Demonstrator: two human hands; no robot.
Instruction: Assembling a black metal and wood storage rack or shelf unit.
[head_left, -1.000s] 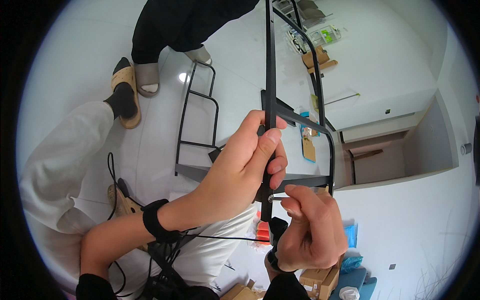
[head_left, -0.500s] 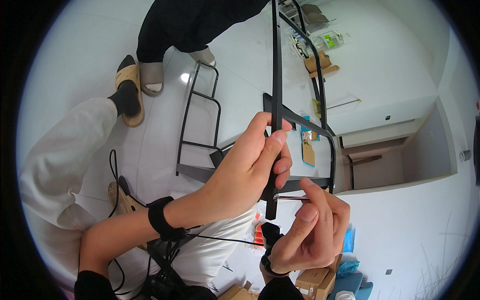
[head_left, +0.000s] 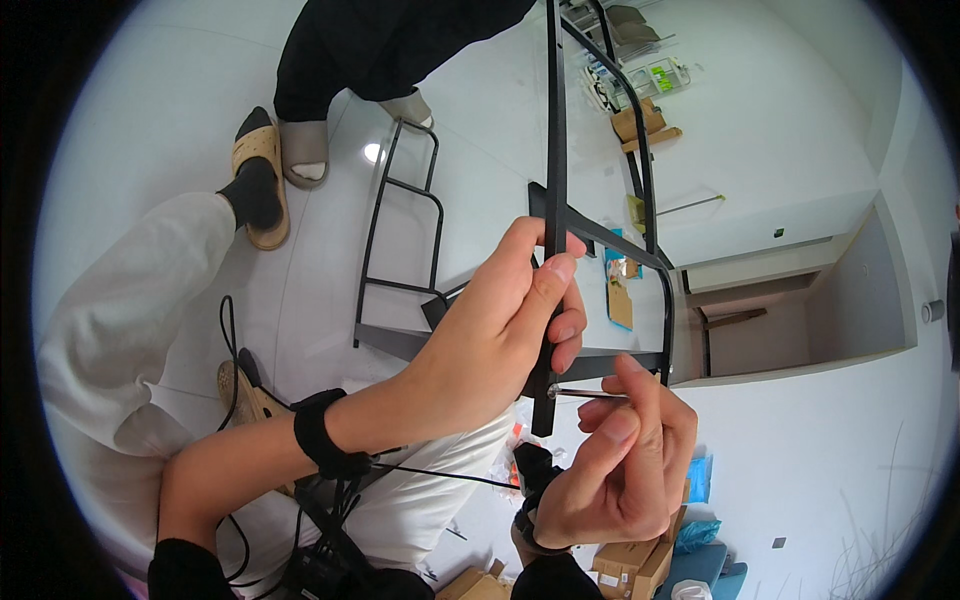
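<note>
A long, straight black metal bar [head_left: 556, 130] runs upright through the middle of the view. My left hand [head_left: 520, 290] is closed around its lower part, thumb in front and fingers wrapping the far side. Just below that grip, a small shiny bolt head [head_left: 553, 391] sits at the bar's side. My right hand [head_left: 635, 455] pinches a thin metal hex key [head_left: 585, 394], whose tip meets the bolt; its other end is hidden by the fingers. The bar belongs to, or stands against, a black metal frame [head_left: 645, 190] with curved tubes; the joint between them is partly covered.
A ladder-like black tube frame [head_left: 365, 280] lies on the floor at left. Another person's legs [head_left: 370, 60] and slippers are at the far left. A black cable [head_left: 440, 474] runs between my wrists. Cardboard boxes [head_left: 625, 568] and a blue packet [head_left: 698, 480] lie at lower right.
My right hand's fingers have shifted slightly around the hex key, with its tip still at the bolt. My left hand keeps its grip on the bar.
</note>
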